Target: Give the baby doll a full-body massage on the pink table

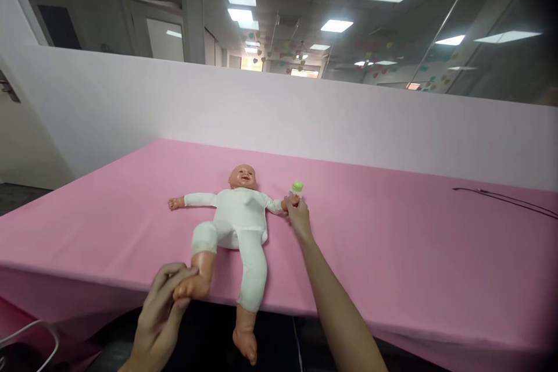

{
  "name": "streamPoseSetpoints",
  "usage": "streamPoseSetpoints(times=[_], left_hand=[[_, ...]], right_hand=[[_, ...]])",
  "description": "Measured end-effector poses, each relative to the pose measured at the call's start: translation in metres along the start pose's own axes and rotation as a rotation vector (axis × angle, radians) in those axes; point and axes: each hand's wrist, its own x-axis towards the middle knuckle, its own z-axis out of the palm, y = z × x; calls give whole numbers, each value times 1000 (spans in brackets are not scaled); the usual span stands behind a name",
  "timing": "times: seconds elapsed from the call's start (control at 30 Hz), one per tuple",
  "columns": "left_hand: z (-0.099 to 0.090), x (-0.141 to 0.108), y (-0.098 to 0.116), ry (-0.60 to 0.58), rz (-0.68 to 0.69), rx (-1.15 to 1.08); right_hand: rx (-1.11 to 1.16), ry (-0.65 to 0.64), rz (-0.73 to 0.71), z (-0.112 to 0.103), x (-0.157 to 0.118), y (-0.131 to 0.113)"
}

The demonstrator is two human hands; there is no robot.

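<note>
A baby doll (238, 215) with a white cloth body lies on its back, arms spread out. Its lower legs reach past the near table edge. My left hand (163, 302) is closed around the doll's foot (194, 286) at the left, thumb below and fingers above. With my right hand (300, 218) I pinch the doll's small hand (289, 202) at the end of its outstretched arm. Just behind these fingers stands a small bottle (297, 187) with a green cap; its lower part is hidden, and I cannot tell whether my fingers touch it.
A pink cloth (392, 256) covers the table. Thin black cables (505, 196) lie at the right. A white half wall (305, 116) with glass above borders the far side. At the lower left, a white cable (47, 328) loops beside the table. A door handle (9, 88) shows far left.
</note>
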Motion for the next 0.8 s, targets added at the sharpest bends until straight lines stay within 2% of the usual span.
streamPoseSetpoints(times=[0.13, 0.23, 0.3, 0.4, 0.47, 0.53, 0.63, 0.7, 0.8], left_hand=[[10, 45, 9, 111, -141, -64], [25, 77, 7, 98, -240, -167], [39, 96, -3, 16, -330, -281], [60, 114, -26, -118, -485, -447], [71, 117, -39, -145, -537, -489], [75, 116, -45, -145, -544, -484], [63, 107, -40, -151, -526, -462], [45, 93, -32, -152, -515, -427], [6, 59, -27, -179, -525, -280]], right_hand=[[210, 12, -33, 17, -10, -11], [358, -49, -94, 28, -21, -21], [358, -155, -102, 35, -32, -22], [227, -412, -114, 44, -48, -19], [141, -540, -161, 48, -57, -17], [121, -586, -198, 50, -60, -17], [189, -492, -149, 48, -52, -17], [276, -310, -91, 43, -40, -13], [376, 2, -1, 33, -21, -2]])
